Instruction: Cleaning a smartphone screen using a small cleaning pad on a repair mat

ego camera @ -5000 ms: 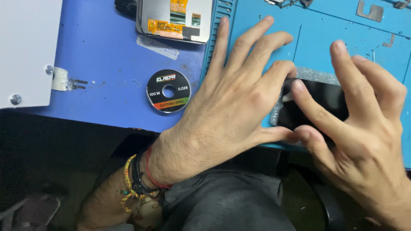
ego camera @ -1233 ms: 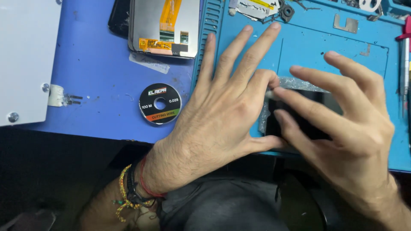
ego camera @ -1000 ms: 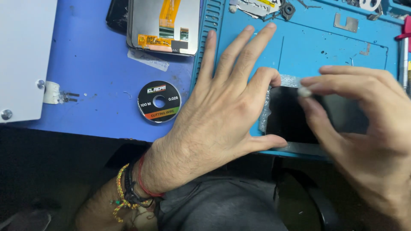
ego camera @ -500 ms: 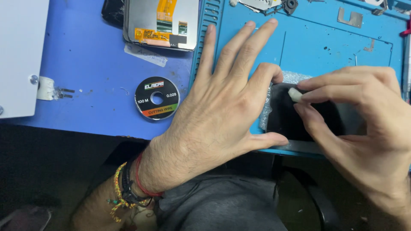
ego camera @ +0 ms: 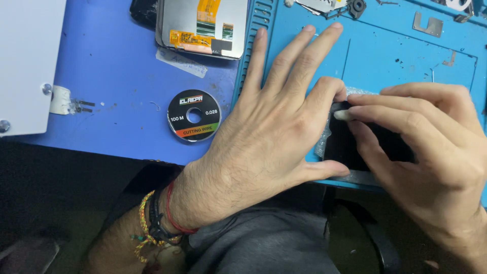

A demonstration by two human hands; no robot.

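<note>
Left hand (ego camera: pixel 264 147) flat, fingers spread wide, pinning dark phone (ego camera: pixel 350 147) on blue mat (ego camera: pixel 406 61) at bench's near edge. Right hand (ego camera: pixel 431 152) fingers curled over screen, rubbing or peeling, hard to tell. Risk: phone half off the edge, hard push tips it into lap. Uneven pressure might crack glass too.

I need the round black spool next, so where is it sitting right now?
In the head view the round black spool lies left of centre on the blue table, just left of the left hand and below the grey screen panel.
</note>
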